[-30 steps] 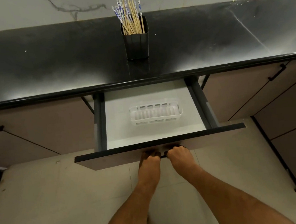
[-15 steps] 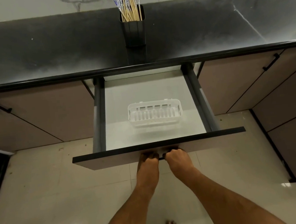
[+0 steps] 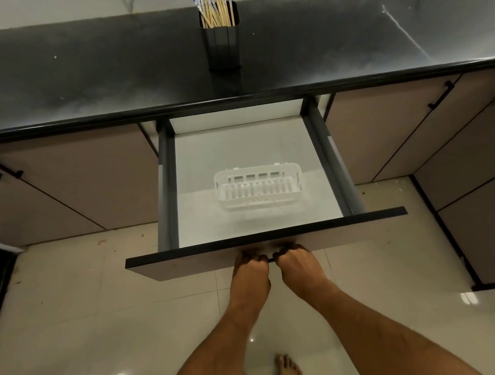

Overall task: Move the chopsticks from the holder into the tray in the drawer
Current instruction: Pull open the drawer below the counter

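Observation:
Several wooden chopsticks (image 3: 214, 3), some with blue-patterned tops, stand in a black square holder (image 3: 222, 46) at the back of the dark countertop. Below it a drawer (image 3: 264, 242) is pulled far out. A white slotted plastic tray (image 3: 259, 186) lies empty on the drawer's pale floor. My left hand (image 3: 250, 271) and my right hand (image 3: 298, 266) sit side by side under the drawer's front panel, both curled around its dark handle. The fingertips are hidden behind the panel.
The black countertop (image 3: 75, 74) runs the full width, with a marble wall behind. Closed cabinet doors with black handles (image 3: 441, 95) flank the drawer. Glossy tiled floor (image 3: 100, 309) lies below, and my bare foot (image 3: 288, 372) shows near the bottom edge.
The drawer has slid further out toward me, showing more of its floor and its back wall. Both hands stayed on the handle. The view has tilted down, cutting off the chopstick tops.

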The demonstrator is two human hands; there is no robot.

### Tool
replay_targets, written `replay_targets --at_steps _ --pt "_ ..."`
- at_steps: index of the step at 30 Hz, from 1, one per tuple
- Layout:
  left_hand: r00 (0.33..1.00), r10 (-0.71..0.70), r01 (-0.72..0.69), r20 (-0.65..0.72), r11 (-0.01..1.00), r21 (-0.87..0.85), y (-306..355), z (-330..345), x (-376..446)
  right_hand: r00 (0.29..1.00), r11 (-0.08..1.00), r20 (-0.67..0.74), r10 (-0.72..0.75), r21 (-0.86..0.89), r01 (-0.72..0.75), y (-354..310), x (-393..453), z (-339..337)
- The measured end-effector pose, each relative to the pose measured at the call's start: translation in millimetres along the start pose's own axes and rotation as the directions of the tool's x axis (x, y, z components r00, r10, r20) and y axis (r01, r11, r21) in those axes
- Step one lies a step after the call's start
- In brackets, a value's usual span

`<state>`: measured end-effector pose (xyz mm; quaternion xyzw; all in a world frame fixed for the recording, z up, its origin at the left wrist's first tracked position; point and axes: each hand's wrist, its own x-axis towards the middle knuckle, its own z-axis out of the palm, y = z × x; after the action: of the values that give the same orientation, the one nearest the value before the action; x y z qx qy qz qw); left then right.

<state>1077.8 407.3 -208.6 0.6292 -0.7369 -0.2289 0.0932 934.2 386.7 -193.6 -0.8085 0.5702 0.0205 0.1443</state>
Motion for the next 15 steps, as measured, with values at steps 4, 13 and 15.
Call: replay_targets --at_steps 4,13,15 --pt "0.990 0.122 -0.115 -0.072 0.989 0.093 9 -17 -11 0.975 0.993 -0.212 -0.072 0.076 0.090 -7 -13 -15" --pt "0.815 0.419 -0.388 -0.400 0.908 0.160 41 -78 16 0.793 0.958 -0.559 -0.243 -0.010 0.286 12 -5 -85" --pt "0.817 0.398 -0.359 -0.418 0.917 0.171 44 -89 29 0.784 0.967 -0.582 -0.215 -0.015 0.254 19 4 -98"
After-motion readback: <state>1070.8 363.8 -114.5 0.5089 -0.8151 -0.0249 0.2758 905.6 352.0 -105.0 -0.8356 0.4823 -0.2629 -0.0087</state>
